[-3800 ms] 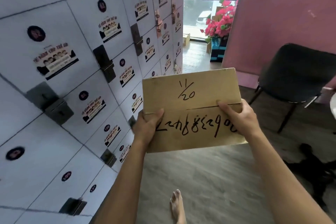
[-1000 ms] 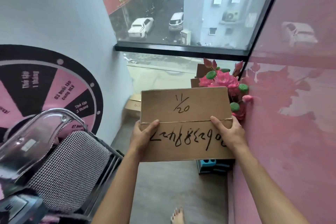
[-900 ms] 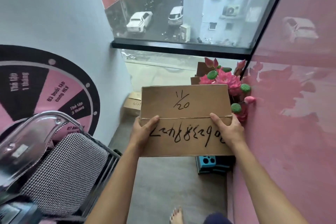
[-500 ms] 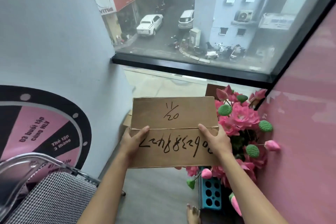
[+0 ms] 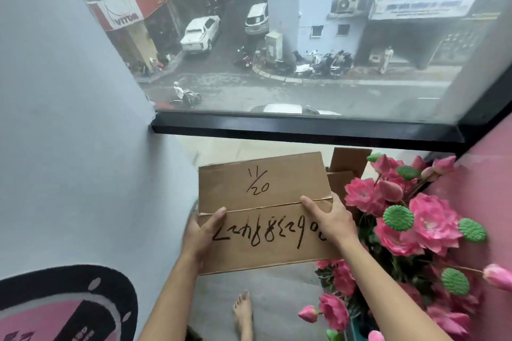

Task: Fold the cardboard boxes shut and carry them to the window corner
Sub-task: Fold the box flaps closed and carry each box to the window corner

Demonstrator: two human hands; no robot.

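Note:
I carry a closed brown cardboard box (image 5: 263, 196) with black handwriting on its folded top flaps, level in front of me above the floor by the window. My left hand (image 5: 201, 232) grips its left edge, thumb lying on the top. My right hand (image 5: 329, 219) grips the right edge, thumb across the flap seam. Behind the box's right side stands another cardboard box (image 5: 347, 167) with a raised flap, partly hidden.
A large window with a black frame (image 5: 304, 130) fills the far side. A grey wall (image 5: 69, 147) runs along the left, a pink wall (image 5: 487, 188) along the right. Pink artificial flowers (image 5: 410, 224) crowd the right corner. My bare foot (image 5: 243, 313) stands on the grey floor.
I have walked from the locker wall past a chair into the window corner. The box stays in both hands, and the flowers and window are much closer now.

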